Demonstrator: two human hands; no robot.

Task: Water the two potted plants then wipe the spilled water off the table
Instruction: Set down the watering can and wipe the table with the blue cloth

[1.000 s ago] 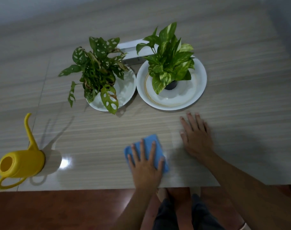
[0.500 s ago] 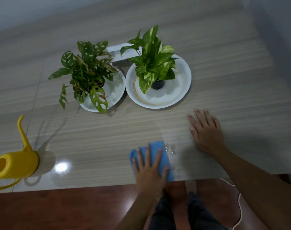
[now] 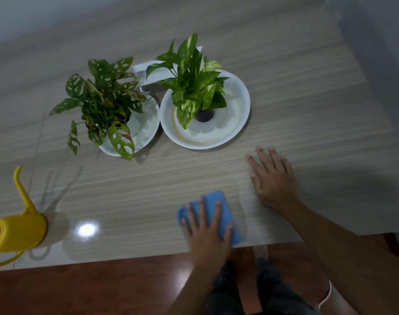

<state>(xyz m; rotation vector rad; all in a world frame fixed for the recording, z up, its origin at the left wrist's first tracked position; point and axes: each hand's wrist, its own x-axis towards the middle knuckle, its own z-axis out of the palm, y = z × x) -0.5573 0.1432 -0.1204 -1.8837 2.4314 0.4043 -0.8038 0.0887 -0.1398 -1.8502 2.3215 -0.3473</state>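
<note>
A folded blue cloth [image 3: 219,202] lies near the table's front edge, and my left hand [image 3: 206,230] presses flat on it with spread fingers. My right hand [image 3: 272,178] rests palm down on the bare tabletop, to the right of the cloth. Faint wet streaks [image 3: 240,201] shine between the two hands. Behind them stand a spotted-leaf plant [image 3: 103,103] in a white saucer [image 3: 146,133] and a variegated green plant [image 3: 194,80] in a larger white saucer [image 3: 239,114]. A yellow watering can [image 3: 16,230] sits at the front left.
A white box [image 3: 148,73] sits behind the two plants. The striped wooden table [image 3: 307,98] ends at its front edge [image 3: 125,260], with red-brown floor and my legs below. A grey wall runs along the back and right.
My left hand and the cloth have slid a little to the right along the front edge. My right hand stays flat on the table; the view has shifted.
</note>
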